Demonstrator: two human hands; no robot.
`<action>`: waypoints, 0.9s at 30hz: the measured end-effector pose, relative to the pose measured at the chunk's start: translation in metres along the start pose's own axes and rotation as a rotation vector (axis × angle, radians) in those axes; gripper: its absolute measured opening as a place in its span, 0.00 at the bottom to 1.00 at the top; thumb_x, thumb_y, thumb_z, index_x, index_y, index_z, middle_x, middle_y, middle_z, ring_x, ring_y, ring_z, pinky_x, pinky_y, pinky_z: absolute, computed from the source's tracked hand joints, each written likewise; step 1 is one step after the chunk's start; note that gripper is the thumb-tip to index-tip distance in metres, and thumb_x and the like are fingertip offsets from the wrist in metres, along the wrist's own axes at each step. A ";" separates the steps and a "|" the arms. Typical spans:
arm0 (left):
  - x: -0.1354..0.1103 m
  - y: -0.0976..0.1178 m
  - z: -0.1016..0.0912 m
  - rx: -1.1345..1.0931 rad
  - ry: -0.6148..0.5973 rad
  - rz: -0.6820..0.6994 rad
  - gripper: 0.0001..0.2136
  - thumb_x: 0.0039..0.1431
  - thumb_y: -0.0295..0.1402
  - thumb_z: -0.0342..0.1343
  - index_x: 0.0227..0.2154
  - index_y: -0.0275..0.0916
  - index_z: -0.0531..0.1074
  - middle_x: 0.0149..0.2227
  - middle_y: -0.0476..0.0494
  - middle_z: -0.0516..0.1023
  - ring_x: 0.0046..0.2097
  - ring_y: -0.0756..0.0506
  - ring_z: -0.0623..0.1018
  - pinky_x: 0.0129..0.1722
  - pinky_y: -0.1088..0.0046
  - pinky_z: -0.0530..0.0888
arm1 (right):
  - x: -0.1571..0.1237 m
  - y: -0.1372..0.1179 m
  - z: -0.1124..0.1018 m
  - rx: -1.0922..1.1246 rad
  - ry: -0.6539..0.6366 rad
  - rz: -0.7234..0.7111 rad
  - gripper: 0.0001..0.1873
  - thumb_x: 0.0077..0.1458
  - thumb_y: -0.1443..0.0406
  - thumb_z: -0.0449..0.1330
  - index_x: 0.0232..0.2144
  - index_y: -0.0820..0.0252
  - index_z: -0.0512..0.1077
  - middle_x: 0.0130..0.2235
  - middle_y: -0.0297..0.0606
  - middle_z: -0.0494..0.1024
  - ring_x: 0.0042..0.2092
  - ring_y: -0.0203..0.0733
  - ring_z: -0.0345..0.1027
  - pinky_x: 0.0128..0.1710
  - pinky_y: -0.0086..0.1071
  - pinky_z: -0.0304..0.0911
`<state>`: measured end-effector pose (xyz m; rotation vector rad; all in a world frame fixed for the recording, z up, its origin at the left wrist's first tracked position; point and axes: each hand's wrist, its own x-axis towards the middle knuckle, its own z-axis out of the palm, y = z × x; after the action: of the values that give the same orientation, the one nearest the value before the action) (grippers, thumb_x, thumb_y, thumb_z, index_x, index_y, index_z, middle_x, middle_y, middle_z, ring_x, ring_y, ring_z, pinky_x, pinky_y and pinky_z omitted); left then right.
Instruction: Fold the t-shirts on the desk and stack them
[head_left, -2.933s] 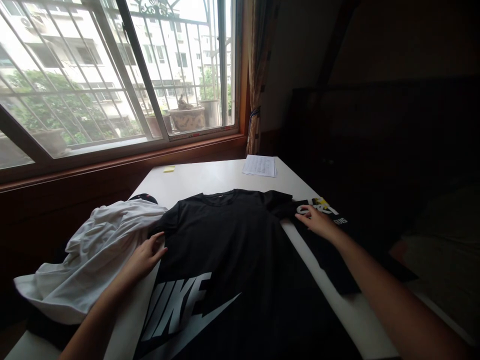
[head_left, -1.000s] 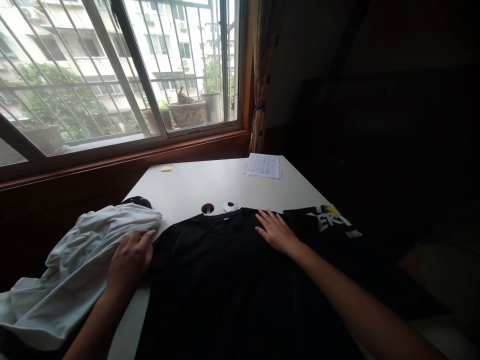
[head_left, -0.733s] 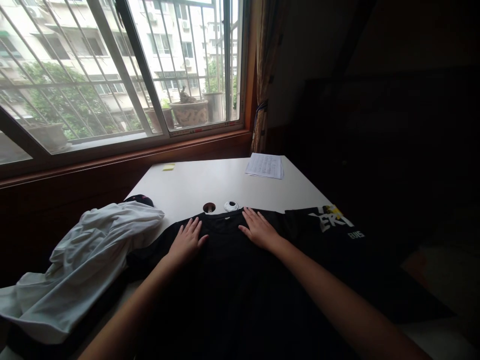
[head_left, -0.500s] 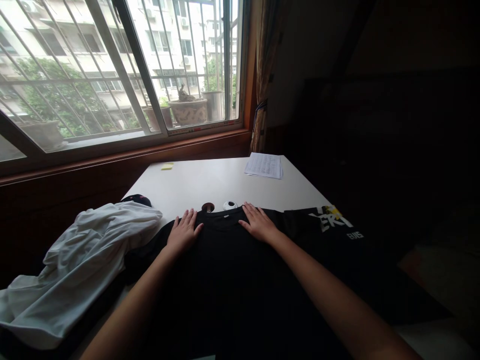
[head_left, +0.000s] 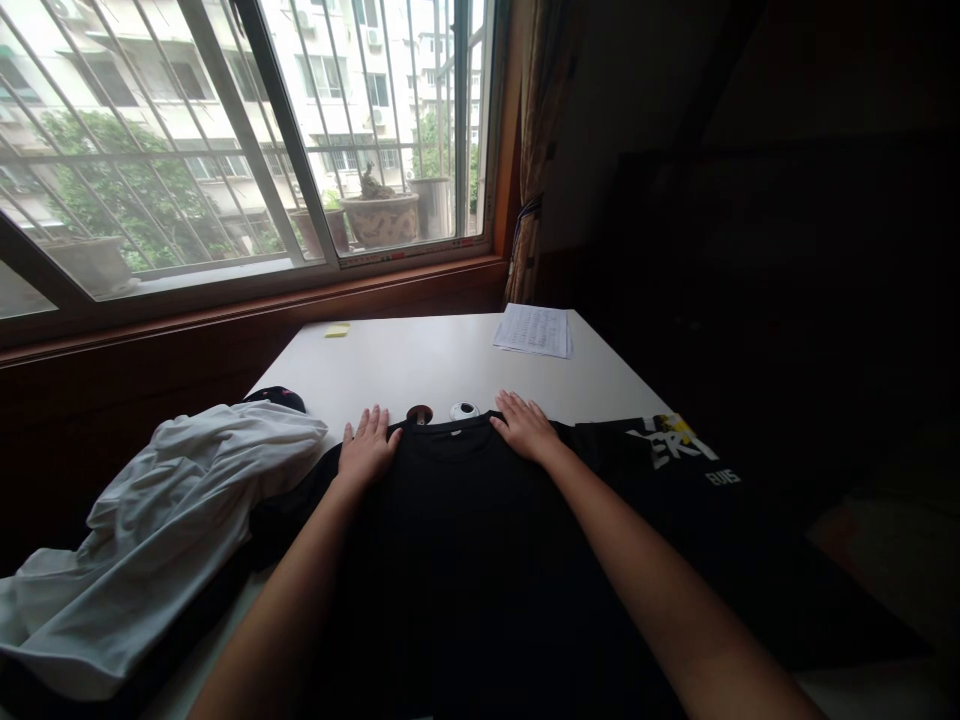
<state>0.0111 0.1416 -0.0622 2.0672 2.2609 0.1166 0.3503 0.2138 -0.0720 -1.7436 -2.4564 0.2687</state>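
Note:
A black T-shirt (head_left: 465, 540) lies spread over the white table (head_left: 405, 360), its collar towards the far side. My left hand (head_left: 367, 448) rests flat on the shirt's left shoulder, fingers spread and reaching its far edge. On the other side of the collar, my right hand (head_left: 523, 425) lies flat with its fingers stretched out past the right shoulder edge. Neither hand grips the cloth. The shirt's lower part is very dark and hard to make out.
A crumpled white garment (head_left: 202, 500) lies at the left, with dark cloth around it. At the right is a black garment with a printed pattern (head_left: 679, 445). Papers (head_left: 534, 330) and yellow notes (head_left: 337, 330) lie far back. A round hole (head_left: 420, 413) and a white disc (head_left: 464, 411) sit beyond the collar.
Both hands have slid slightly outward and away from me across the shirt's shoulders. The collar shows a little more openly between them. The camera view has shifted slightly.

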 end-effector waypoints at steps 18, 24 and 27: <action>0.009 0.016 -0.013 -0.215 0.208 0.060 0.15 0.62 0.50 0.59 0.42 0.45 0.78 0.47 0.41 0.76 0.52 0.34 0.71 0.50 0.60 0.72 | -0.012 -0.005 -0.014 0.161 0.427 -0.486 0.10 0.61 0.60 0.61 0.41 0.51 0.82 0.53 0.39 0.77 0.54 0.49 0.67 0.58 0.44 0.62; 0.016 0.014 -0.006 -0.202 0.209 -0.004 0.11 0.68 0.43 0.53 0.37 0.43 0.74 0.44 0.40 0.77 0.49 0.36 0.72 0.47 0.60 0.70 | -0.011 -0.008 -0.017 0.111 0.300 -0.401 0.16 0.63 0.58 0.57 0.48 0.46 0.81 0.53 0.36 0.78 0.56 0.50 0.65 0.59 0.46 0.60; 0.018 0.012 -0.007 -0.189 0.205 -0.008 0.11 0.69 0.43 0.52 0.39 0.44 0.73 0.46 0.40 0.77 0.50 0.36 0.71 0.48 0.59 0.70 | -0.009 -0.009 -0.017 0.062 0.256 -0.332 0.17 0.64 0.59 0.55 0.50 0.45 0.81 0.55 0.35 0.77 0.57 0.50 0.64 0.61 0.45 0.59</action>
<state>0.0208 0.1609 -0.0544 2.0303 2.2646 0.5429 0.3484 0.2035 -0.0530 -1.2311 -2.4623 0.0815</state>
